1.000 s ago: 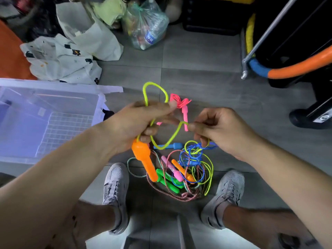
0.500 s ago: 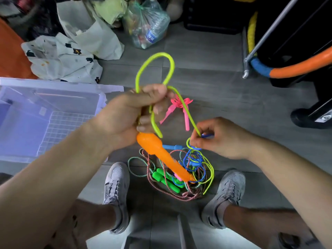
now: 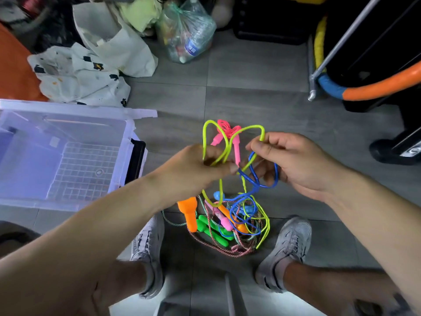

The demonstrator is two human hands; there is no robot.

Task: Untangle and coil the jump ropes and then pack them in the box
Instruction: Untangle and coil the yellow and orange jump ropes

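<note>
Pinching yellow rope (image 3: 205,133) at mid-frame with left hand (image 3: 193,169) and right hand (image 3: 293,163), freeing blue rope (image 3: 276,176) looped beneath the right.

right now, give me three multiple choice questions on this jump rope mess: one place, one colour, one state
1. The clear plastic box sits:
A. on the person's left
B. on the person's right
C. atop the ropes

2. The rope loops that the left hand grips are:
A. white
B. yellow-green
C. red

3. The rope pile between the shoes is:
A. coiled
B. boxed
C. tangled

A: the box lies on the left hand's side.
B: yellow-green loops rise from that fist.
C: its cords cross over one another.
</note>
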